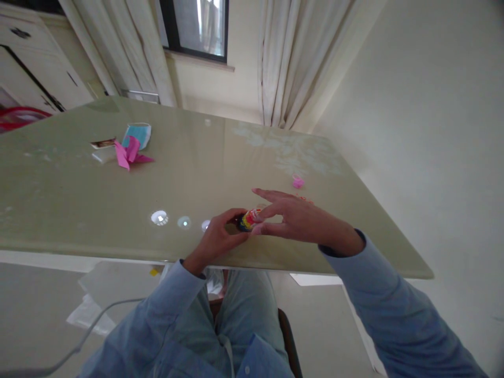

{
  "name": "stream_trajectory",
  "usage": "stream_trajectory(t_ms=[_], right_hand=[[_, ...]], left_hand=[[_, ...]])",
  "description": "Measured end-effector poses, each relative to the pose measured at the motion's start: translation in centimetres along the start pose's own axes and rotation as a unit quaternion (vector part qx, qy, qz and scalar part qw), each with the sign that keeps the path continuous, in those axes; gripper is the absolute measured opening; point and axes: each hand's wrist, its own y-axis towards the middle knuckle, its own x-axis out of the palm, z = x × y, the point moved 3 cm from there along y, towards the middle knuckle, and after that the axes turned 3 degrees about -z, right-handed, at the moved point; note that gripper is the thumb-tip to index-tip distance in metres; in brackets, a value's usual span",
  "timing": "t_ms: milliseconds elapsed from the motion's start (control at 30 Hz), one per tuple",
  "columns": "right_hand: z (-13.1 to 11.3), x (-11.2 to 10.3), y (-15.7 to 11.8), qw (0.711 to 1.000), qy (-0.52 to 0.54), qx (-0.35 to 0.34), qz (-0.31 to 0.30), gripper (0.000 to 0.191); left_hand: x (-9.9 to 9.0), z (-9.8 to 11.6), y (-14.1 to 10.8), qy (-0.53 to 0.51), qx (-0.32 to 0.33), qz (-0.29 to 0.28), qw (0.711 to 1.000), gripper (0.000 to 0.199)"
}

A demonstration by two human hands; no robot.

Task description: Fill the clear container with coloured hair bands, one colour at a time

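My left hand [220, 235] is closed around the dark end of a small bottle-like container [248, 219] with a red and yellow label. The container lies tilted above the table's near edge. From the right, my right hand [289, 215] reaches over its other end, with the thumb and a finger pinching there and the index finger stretched out past it. My fingers partly cover that end, so its cap or top cannot be made out. Just beyond my right hand, small red-orange bits [304, 199] lie on the table, and a little pink plastic piece [298, 181] sits farther back.
On the left of the glossy table [189, 173] lie a pink folded-paper shape [132, 153], a blue face mask [137, 135] and a small card [103, 143]. A wall [433, 131] borders the right side. Curtains [293, 58] hang behind. A grey cable [90, 328] runs at lower left.
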Motion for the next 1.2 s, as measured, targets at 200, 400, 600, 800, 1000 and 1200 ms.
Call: stream_trajectory(t_ms=[200,400,600,800,1000,1200], right_hand=[[0.3,-1.7,-1.1,0.996,0.012,-0.028,0.085,0.022],[0.1,-0.9,-1.4,0.995,-0.037,-0.024,0.093,0.034],[-0.4,0.1,-1.3,0.992,-0.042,-0.044,0.112,0.032],[0.3,0.6,-1.0,0.995,-0.022,-0.041,0.092,0.024],[0.6,0.7,-1.2,0.988,-0.064,-0.011,0.141,0.021],[0.1,-0.3,-1.5,0.986,-0.021,-0.027,0.164,0.024]], left_hand=[[0.0,-0.1,0.0,-0.011,-0.001,0.0,1.0,0.048],[0.0,-0.1,0.0,-0.012,-0.014,-0.002,1.0,0.049],[0.0,0.0,0.1,-0.015,-0.008,-0.004,1.0,0.049],[0.1,0.3,0.0,0.003,-0.001,-0.014,1.0,0.047],[0.2,0.2,0.0,-0.001,-0.005,-0.016,1.0,0.047],[0.1,-0.1,0.1,-0.016,-0.006,-0.015,1.0,0.048]])
